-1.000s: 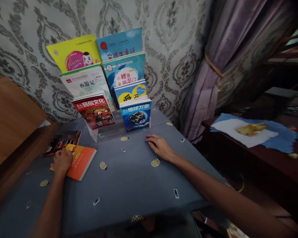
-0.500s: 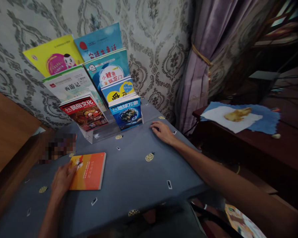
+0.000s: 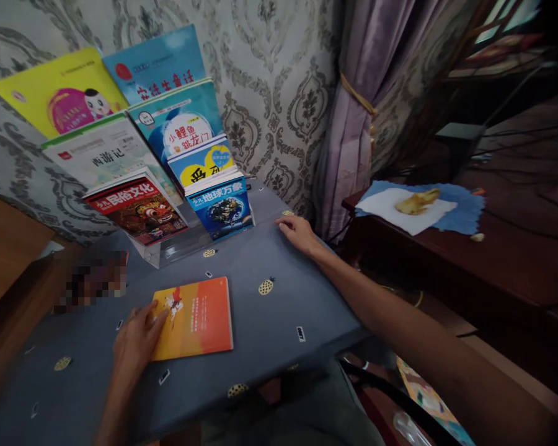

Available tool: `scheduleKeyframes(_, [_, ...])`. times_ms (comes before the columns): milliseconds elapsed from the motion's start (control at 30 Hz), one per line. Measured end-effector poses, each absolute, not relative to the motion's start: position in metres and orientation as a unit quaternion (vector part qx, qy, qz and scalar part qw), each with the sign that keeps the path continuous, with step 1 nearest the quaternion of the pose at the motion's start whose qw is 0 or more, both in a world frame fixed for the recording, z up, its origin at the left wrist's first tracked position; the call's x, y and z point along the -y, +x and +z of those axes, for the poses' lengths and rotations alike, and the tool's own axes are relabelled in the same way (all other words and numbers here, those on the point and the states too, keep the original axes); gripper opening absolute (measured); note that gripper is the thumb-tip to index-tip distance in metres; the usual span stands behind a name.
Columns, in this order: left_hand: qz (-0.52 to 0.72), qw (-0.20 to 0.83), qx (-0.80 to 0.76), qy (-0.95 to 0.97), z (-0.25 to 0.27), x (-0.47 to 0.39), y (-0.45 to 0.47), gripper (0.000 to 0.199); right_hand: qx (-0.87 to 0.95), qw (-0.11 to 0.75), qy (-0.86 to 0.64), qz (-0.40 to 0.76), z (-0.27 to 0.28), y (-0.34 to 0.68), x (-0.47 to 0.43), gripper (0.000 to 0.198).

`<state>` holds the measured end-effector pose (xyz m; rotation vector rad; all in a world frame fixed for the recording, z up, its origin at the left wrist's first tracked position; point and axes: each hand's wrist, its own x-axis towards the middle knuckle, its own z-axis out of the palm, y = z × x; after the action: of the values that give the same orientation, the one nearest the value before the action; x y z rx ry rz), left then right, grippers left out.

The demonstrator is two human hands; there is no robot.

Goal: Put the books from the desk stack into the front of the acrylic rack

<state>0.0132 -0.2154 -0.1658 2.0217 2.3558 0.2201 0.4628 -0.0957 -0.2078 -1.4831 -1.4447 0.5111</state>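
An orange and yellow paperback book point(image 3: 199, 319) lies flat on the grey-blue tablecloth point(image 3: 260, 347). My left hand point(image 3: 139, 331) grips its left edge, with the thumb on the cover; some of the fingers are hidden. Resting on the cloth near the table's right edge, my right hand point(image 3: 297, 234) is empty, its fingers loosely bent and a little apart. Behind both hands stands a clear display rack point(image 3: 170, 253) with books in tiers. Its front row has a red-covered book point(image 3: 142, 210) on the left and a blue book with a globe picture point(image 3: 222, 207) on the right.
A pixelated patch point(image 3: 93, 279) covers something at the table's left edge. Patterned wallpaper point(image 3: 279, 68) and a tied purple curtain point(image 3: 348, 130) are behind. To the right, a dark red table point(image 3: 502, 260) bears a blue cloth point(image 3: 469, 207) and white paper with a yellowish item.
The orange book has slid to the right across the cloth together with my left hand. My right hand stays by the table's right edge. The whole view has shifted slightly.
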Motion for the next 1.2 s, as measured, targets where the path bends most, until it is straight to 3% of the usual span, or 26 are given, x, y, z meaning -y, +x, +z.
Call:
scheduleKeyframes(200, [0.114, 0.062, -0.698, 0.704, -0.158, 0.226, 0.044, 0.065, 0.515, 0.544, -0.602, 0.277, -0.214, 0.471, 0.086, 0.024])
scheduleKeyframes(467, [0.206, 0.145, -0.624, 0.740, -0.154, 0.238, 0.094, 0.053, 0.471, 0.575, -0.578, 0.336, -0.206, 0.481, 0.090, 0.014])
scheduleKeyframes(767, [0.230, 0.222, -0.574, 0.754, -0.163, 0.231, 0.157, 0.047, 0.506, 0.577, -0.576, 0.280, -0.176, 0.489, 0.122, 0.026])
scheduleKeyframes(900, [0.242, 0.257, -0.548, 0.759, -0.165, 0.221, 0.174, 0.044, 0.628, 0.516, -0.543, 0.211, -0.164, 0.462, 0.157, 0.029])
scheduleKeyframes(1033, [0.222, 0.221, -0.533, 0.786, -0.169, 0.219, 0.185, 0.044, 0.781, 0.372, -0.470, 0.175, -0.164, 0.425, 0.191, 0.033])
scheduleKeyframes(1200, [0.189, 0.215, -0.486, 0.825, -0.187, 0.240, 0.184, 0.074, 0.810, 0.231, -0.531, 0.095, -0.174, 0.422, 0.202, 0.034])
